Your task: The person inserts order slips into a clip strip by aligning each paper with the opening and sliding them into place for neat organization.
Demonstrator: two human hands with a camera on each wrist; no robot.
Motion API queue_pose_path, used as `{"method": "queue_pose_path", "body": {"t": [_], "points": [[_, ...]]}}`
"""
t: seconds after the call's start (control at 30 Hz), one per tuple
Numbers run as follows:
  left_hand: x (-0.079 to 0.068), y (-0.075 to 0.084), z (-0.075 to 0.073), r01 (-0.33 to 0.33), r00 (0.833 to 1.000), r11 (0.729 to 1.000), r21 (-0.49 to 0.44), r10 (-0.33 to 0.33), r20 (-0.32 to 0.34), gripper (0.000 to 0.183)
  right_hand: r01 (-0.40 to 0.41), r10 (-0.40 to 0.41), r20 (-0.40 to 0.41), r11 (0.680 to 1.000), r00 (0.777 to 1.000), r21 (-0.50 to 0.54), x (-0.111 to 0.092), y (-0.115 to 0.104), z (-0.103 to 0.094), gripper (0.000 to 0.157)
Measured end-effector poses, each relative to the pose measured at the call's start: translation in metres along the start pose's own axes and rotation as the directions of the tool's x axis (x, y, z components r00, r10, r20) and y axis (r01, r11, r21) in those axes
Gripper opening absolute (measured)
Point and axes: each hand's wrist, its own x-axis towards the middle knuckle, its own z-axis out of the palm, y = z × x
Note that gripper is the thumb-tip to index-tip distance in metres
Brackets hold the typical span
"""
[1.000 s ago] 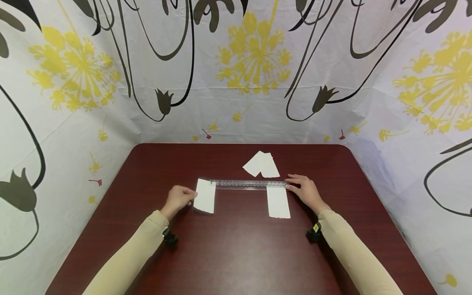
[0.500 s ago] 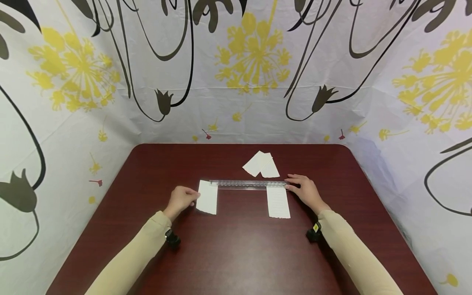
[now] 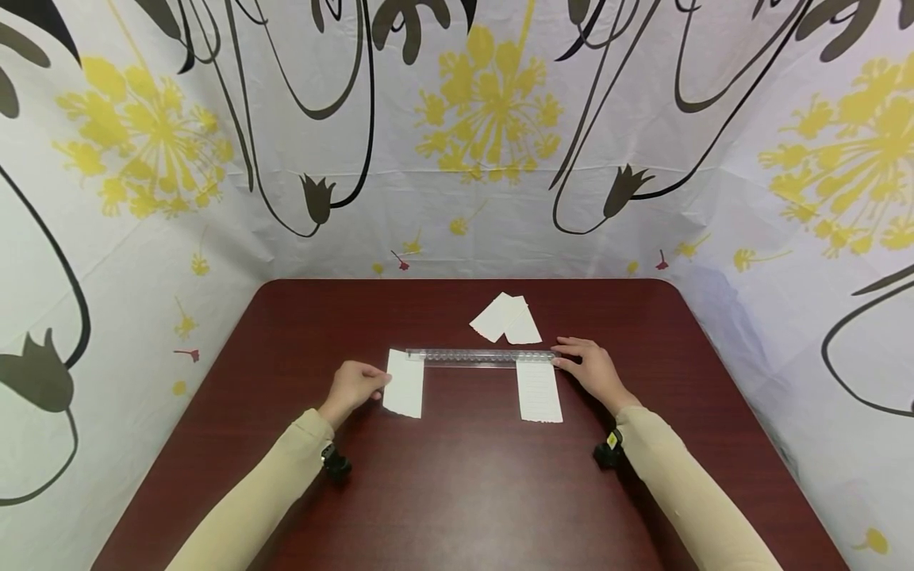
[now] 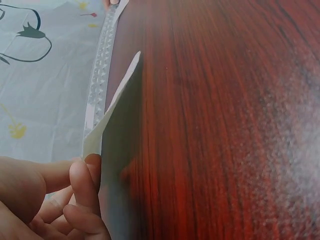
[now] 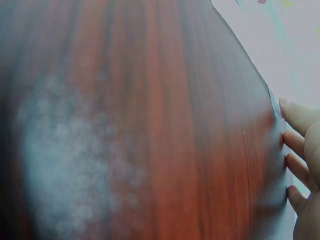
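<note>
A clear plastic ruler (image 3: 467, 356) lies crosswise on the table, its left end overlapping the top of a white paper strip (image 3: 404, 390). My left hand (image 3: 350, 387) pinches that strip by its left edge between thumb and fingers. In the left wrist view the strip (image 4: 106, 120) tilts up off the tabletop. Another paper strip (image 3: 539, 398), faintly lined and torn at the bottom, extends from below the ruler's right part. My right hand (image 3: 598, 374) holds the ruler's right end, thumb at the near side and fingers at the far side.
Two more white paper pieces (image 3: 493, 318) overlap each other behind the ruler. The dark red wooden table (image 3: 457, 492) has rounded far corners. A patterned white cloth (image 3: 457, 230) hangs right behind it and along both sides.
My left hand has shifted slightly right, sliding the left paper strip right and a little nearer under the ruler's end. The right hand and ruler stay put.
</note>
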Motion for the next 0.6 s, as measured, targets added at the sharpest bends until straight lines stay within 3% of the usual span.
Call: {"method": "queue_pose_path", "body": {"t": [0.6], "points": [[-0.0025, 0.0018, -0.0047, -0.010, 1.000, 1.000, -0.010, 0.010, 0.009, 0.023, 0.000, 0.000, 0.003, 1.000, 1.000, -0.012, 0.0007, 0.0010, 0.0006, 0.038]]}}
